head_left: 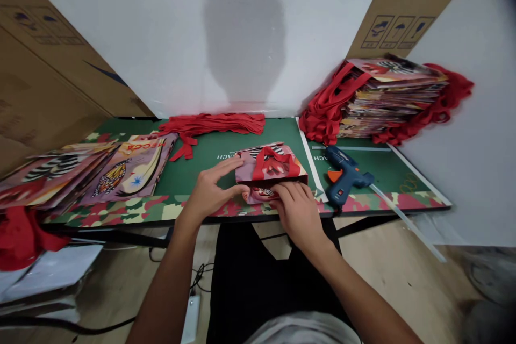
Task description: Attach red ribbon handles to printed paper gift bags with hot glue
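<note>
Pink-and-mauve printed paper bag with a red ribbon handle (246, 171) lies on its side near the front edge of the green tabletop with a camouflage border (209, 172), a little right of its middle. The left hand (209, 188) comes in from the lower left, palm turned inward, its thumb and fingers spread around the bag's left end and holding it between them. The right hand (299, 212) reaches up from the lower right, back upward, fingers bent over the bag's near, open side — they touch it, but whether they pinch it cannot be told. The hands are apart from each other, with one bag between them.

Just right of the bag sits one dark blue glue gun with an orange trigger (342, 177). One long translucent glue stick (407, 221) runs from its back end out past the front edge; one thin pale strip (363, 149) lies beyond it. At the far right corner stands one tall stack of printed bags (391, 110), too many to count, red ribbons hanging at both sides. One bundle of red ribbons (226, 123) lies along the back edge. Toward the left edge are two overlapping piles of flat printed bags (129, 172) — their number cannot be told.
</note>
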Tool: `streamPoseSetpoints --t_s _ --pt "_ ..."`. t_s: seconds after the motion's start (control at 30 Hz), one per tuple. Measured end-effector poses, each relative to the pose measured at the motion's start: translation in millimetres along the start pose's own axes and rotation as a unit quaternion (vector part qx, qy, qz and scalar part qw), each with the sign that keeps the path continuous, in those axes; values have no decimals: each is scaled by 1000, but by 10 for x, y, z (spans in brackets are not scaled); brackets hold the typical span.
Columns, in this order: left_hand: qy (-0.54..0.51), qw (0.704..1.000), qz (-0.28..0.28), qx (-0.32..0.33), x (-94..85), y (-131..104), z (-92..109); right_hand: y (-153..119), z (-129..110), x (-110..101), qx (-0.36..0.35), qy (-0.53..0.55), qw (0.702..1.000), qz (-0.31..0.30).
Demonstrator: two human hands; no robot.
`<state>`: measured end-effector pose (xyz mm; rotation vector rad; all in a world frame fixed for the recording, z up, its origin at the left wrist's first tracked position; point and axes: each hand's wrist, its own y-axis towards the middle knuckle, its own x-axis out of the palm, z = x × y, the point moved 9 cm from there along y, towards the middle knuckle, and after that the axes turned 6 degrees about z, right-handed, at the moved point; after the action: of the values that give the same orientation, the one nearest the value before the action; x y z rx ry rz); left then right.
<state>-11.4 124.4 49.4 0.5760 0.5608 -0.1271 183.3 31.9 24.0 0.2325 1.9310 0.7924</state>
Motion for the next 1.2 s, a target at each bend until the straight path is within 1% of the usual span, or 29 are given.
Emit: streamPoseSetpoints --t_s 0.17,0.33,0.47,0.57,0.67,0.77,0.87,0.97,1.07,1.2 --pt "-9 1000 -11 12 48 -6 -38 -51 14 99 -29 -30 999 14" --pt "-9 999 -17 39 107 -50 -55 -113 61 258 -36 -39 998 -28" --pt "0 998 -14 60 157 -97 -45 -104 -15 270 -43 -26 997 -54" --pt "4 997 -15 82 211 -129 -21 -67 -117 244 -19 -9 998 -55" --pt "2 994 -20 110 271 -159 10 -45 -211 236 19 21 999 -27" --pt "7 991 -17 130 289 -181 21 -89 -254 251 35 32 999 27" --pt "6 991 -21 133 287 -196 11 -197 -258 276 19 48 996 70" --pt "4 992 -25 125 281 -204 -5 -317 -253 269 -15 60 993 100" --pt "-1 993 -25 118 278 -218 -12 -406 -256 249 -41 64 992 104" --pt "-8 993 -26 111 270 -251 -42 -479 -264 222 -43 60 994 84"
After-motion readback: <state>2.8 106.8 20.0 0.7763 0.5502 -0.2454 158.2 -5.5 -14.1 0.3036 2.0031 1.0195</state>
